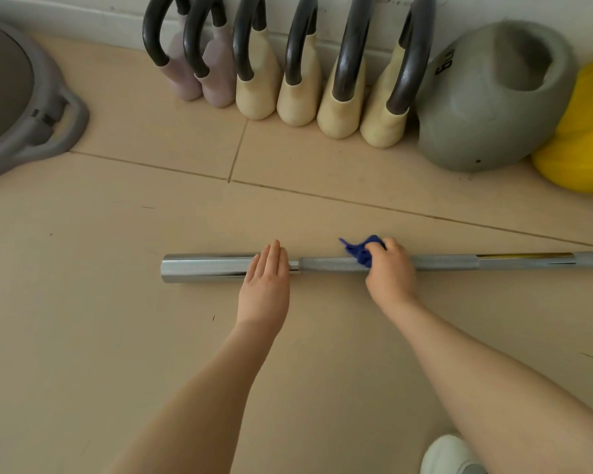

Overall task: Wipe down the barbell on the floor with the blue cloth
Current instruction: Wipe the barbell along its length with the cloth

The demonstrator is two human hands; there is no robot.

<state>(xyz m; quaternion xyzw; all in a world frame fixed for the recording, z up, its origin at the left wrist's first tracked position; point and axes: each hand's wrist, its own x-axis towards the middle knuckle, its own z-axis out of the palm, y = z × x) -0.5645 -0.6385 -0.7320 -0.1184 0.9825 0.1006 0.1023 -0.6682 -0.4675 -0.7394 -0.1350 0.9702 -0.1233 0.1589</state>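
A chrome barbell (206,267) lies across the beige tiled floor, its left sleeve end near the middle and its shaft running off the right edge. My left hand (266,280) rests flat on the sleeve's inner end, fingers straight and together, holding nothing. My right hand (391,268) presses a bunched blue cloth (358,250) onto the knurled shaft just right of the collar. Part of the cloth sticks out past my fingers to the left.
Several kettlebells with dark handles (298,80) stand in a row along the wall. A grey kettlebell (486,97) and a yellow one (579,138) lie at the right. A grey balance trainer (24,107) sits at far left. A white shoe (449,455) shows at the bottom right.
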